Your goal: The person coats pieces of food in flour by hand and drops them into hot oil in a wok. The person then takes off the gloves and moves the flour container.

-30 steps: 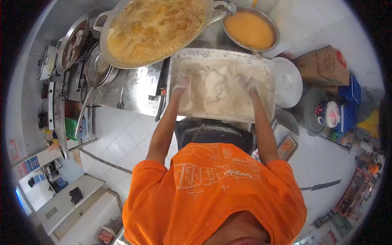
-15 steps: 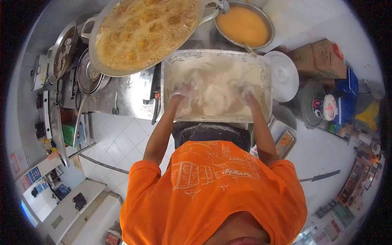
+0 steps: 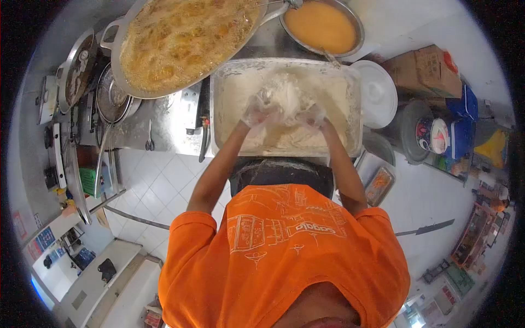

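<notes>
A large rectangular metal tray (image 3: 355, 147) lies in front of me, spread with pale, floury powder (image 3: 333, 90). My left hand (image 3: 260, 113) and my right hand (image 3: 311, 116) are both in it near the middle, a short gap apart. Each seems to wear a thin clear plastic glove dusted white. Their fingers curl inward around a raised, loose mound of flour (image 3: 287, 95), which blurs as it moves. Fingertips are partly hidden by the powder. Whether pieces of food lie inside the mound, I cannot tell.
A wide pan of bubbling oil (image 3: 186, 46) stands close at the tray's upper left. Behind is a bowl of orange liquid (image 3: 322, 27). A white round lid (image 3: 374, 93) touches the right side. Scissors (image 3: 150, 136) lie left on the steel counter, near a strainer (image 3: 114, 95).
Both hands have come inward from the tray's sides toward each other, lifting flour into a mound between them. The view has shifted slightly.
</notes>
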